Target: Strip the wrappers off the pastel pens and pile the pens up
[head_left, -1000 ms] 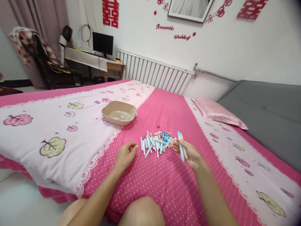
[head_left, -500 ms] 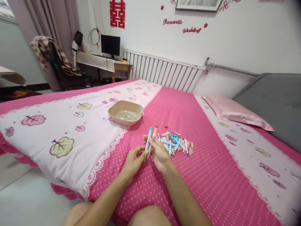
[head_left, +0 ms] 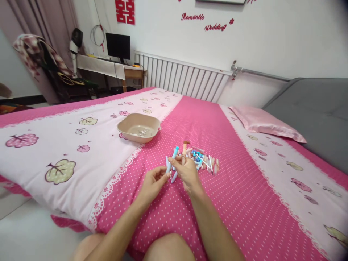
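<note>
Blue pen [head_left: 175, 152]: held tilted above the bed [head_left: 195, 119], at left part of the pen pile [head_left: 199, 158]. Left hand [head_left: 153, 184] pinches its lower end; right hand [head_left: 187, 173] has it farther up. Peach pen [head_left: 184, 149], brown top, also sticks up from right hand. Tan basin [head_left: 127, 131] beyond, to the left; contents too small to identify. Pink pillow [head_left: 268, 124] well apart, right side.

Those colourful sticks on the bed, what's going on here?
A person's left hand holds a blue pen-like stick near its lower end, while the right hand grips it higher up and also has a peach stick. More sticks lie piled on the bed, and a beige basin with small pieces inside sits farther away, leftward.
</note>
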Tool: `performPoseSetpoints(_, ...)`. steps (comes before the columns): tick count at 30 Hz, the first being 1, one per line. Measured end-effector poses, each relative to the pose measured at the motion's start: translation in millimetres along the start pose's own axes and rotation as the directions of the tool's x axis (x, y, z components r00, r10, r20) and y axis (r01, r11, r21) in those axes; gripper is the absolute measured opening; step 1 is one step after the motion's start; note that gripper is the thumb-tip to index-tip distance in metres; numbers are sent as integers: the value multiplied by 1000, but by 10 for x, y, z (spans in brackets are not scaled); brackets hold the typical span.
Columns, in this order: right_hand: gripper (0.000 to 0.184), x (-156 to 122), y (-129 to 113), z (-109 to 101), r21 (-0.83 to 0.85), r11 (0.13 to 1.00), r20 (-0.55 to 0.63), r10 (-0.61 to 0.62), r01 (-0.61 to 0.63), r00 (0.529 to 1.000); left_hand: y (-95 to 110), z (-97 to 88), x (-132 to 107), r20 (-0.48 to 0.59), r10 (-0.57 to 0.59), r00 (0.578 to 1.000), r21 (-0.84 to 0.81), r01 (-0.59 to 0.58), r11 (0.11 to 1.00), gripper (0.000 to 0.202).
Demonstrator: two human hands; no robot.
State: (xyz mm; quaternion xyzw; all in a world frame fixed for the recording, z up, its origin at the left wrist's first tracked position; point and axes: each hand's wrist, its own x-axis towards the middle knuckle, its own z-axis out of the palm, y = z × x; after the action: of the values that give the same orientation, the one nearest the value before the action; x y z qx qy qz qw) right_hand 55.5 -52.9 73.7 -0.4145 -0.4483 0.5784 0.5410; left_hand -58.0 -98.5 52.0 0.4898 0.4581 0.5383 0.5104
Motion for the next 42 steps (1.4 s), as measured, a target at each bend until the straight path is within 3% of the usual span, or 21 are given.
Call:
performPoseSetpoints(8, 30, 23, -3, -64, -136, 991, 47, -8, 15, 999, -17, -40, 4, -47, -4, 999, 25, 5, 1000, 24)
performPoseSetpoints(12, 30, 25, -25, -103, -66, 998, 151, 33, -24, 988, 72, -65, -31, 100, -61, 993, -31, 64, 997, 25)
performPoseSetpoints(15, 29, 8, -73, -118, -11, 996, 202, 90, -89, 975, 104, -89, -52, 225, -137, 965, -188, 181, 965, 29)
performPoseSetpoints(18, 31, -12, -117, -112, 38, 988, 242, 134, -148, 961, 96, -97, -52, 273, -195, 942, -322, 280, 904, 30)
performPoseSetpoints(20, 33, -14, -129, -104, 72, 986, 241, 127, -148, 962, 82, -86, -39, 228, -196, 954, -333, 266, 905, 32)
performPoseSetpoints(23, 36, 1, -128, -101, 118, 985, 174, 103, -124, 979, 62, -53, -9, 4, -108, 994, -226, 107, 968, 35)
performPoseSetpoints(25, 37, 12, -125, -106, 134, 984, 133, 96, -114, 986, 55, -35, 11, -151, -16, 988, -121, -3, 993, 41)
performPoseSetpoints(27, 37, 17, -125, -110, 140, 983, 122, 99, -116, 988, 55, -27, 23, -221, 39, 975, -63, -54, 997, 34)
performPoseSetpoints(31, 36, 11, -131, -111, 150, 982, 122, 95, -113, 988, 65, -30, 13, -178, 14, 984, -54, -24, 998, 29)
performPoseSetpoints(35, 33, 4, -125, -103, 160, 980, 150, 91, -115, 984, 44, -37, -12, -103, -115, 988, -98, 105, 990, 38)
performPoseSetpoints(39, 31, 3, -121, -103, 161, 980, 182, 87, -117, 979, 25, -51, -15, -140, -226, 964, -133, 208, 969, 47)
performPoseSetpoints(42, 33, 8, -128, -110, 163, 979, 165, 92, -119, 982, 64, -47, -10, -180, -189, 965, -114, 171, 979, 45)
